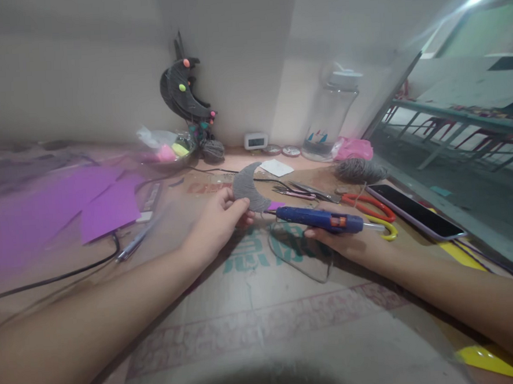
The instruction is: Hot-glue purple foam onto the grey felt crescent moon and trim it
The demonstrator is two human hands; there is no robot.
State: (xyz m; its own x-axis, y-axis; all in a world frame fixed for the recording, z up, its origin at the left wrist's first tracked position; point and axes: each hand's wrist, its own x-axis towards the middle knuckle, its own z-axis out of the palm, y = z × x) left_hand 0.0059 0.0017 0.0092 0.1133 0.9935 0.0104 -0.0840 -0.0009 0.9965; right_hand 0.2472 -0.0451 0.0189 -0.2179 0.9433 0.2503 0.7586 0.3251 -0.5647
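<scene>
Pinched between the thumb and fingers of my left hand (223, 220) is a crescent moon wrapped in grey yarn (248, 188). A small purple tip (276, 204) shows bare at its lower right end. My right hand (344, 239) is closed around a blue glue gun (305, 216), with a clear glue stick poking out of its back end. The gun's nozzle points left, close to the crescent's lower end; whether they touch I cannot tell. A loose strand of grey yarn (303, 275) hangs in a loop below the gun.
Behind lie pliers (312, 188), red-handled scissors (370, 202), a ball of grey yarn (359, 170) and a phone (416, 211). A glass bottle (330, 118), small clock (255, 140) and dark crescent ornament (185, 92) stand by the wall. Purple sheets (109, 201) and a pen (132, 246) are left.
</scene>
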